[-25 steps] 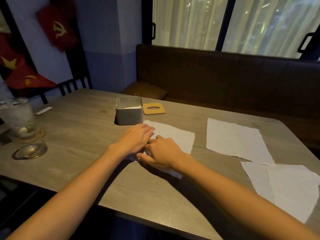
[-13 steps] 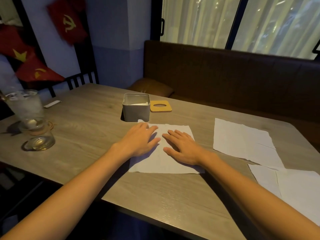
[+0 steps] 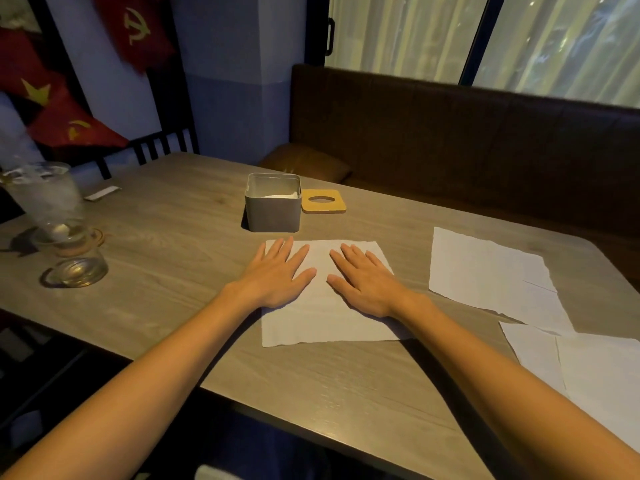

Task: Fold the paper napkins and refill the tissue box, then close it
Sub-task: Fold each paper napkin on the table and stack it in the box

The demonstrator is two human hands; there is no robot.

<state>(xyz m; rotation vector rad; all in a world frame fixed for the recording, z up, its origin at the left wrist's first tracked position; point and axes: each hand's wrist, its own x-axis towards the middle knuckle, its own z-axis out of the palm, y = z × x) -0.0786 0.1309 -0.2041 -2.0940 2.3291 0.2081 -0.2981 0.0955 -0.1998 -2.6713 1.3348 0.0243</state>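
Both arms reach out over the table (image 3: 166, 258). The left hand (image 3: 273, 275) lies flat on the left part of a white napkin (image 3: 322, 320). The right hand (image 3: 367, 282) lies flat on the right part. All the fingers are straight and spread a little, and point away from the person. The palms press down on the paper. Neither hand holds anything.

The napkin lies open and smooth, just in front of the grey box (image 3: 273, 211). The box has no top on. Something white sits inside it, maybe napkins, but the light is too dim to be sure. The yellow lid (image 3: 323, 201) with a hole in it lies flat, touching the right side of the box.

Half a second ago the hands were closer together near the middle of the napkin. Now they are farther apart, with bare paper between the thumbs. A second ago the napkin sat crooked and the hands were bunched up on it. Now it lies straight.

Two more napkins (image 3: 485, 271) (image 3: 595, 372) lie to the right. A tall glass (image 3: 45, 202) and a low glass (image 3: 78, 270) stand at the far left.
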